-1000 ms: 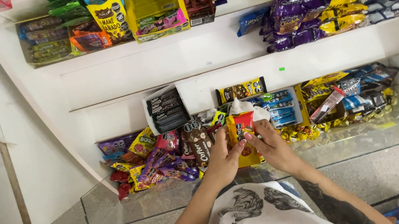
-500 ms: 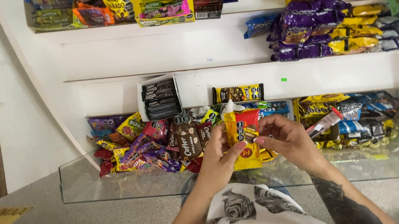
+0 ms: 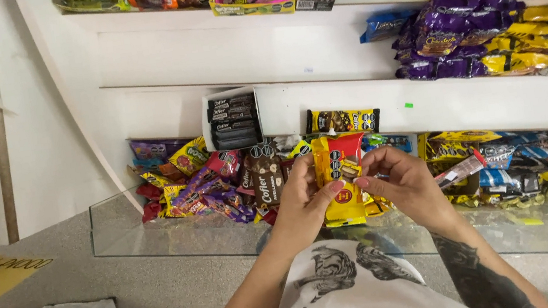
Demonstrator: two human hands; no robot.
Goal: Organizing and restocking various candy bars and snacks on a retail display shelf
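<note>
— Both hands share the grip on one thing: the left hand (image 3: pixel 303 204) pinches the left edge of a stack of yellow-and-red snack packets (image 3: pixel 339 179), and the right hand (image 3: pixel 401 182) pinches the right edge, fingertips nearly meeting over the front. Neither is slack; each is closed on the packets.

— Where does the stack sit?

— In the air, upright, just above the bottom shelf (image 3: pixel 499 109) and behind the glass front panel (image 3: pixel 178 237). Nothing supports it from below that I can see.

— So what could go wrong?

— Going left to right: the purple and pink wrappers (image 3: pixel 211 196) lie heaped loosely near the left wrist, so I'd judge a forearm brushing them could push some over the glass edge. The brown chocolate bars (image 3: pixel 266 173) stand just beside the left hand and look easy to knock flat. In the middle, glossy packets held only at the edges could fan apart and slide out, dropping among the others.

— And on the right?

— A red-and-white bar (image 3: pixel 461 169) lies tilted on the yellow bags, close to the right hand; an elbow swing might dislodge it. The glass panel is hard to see, so a wrist could catch its rim.
</note>
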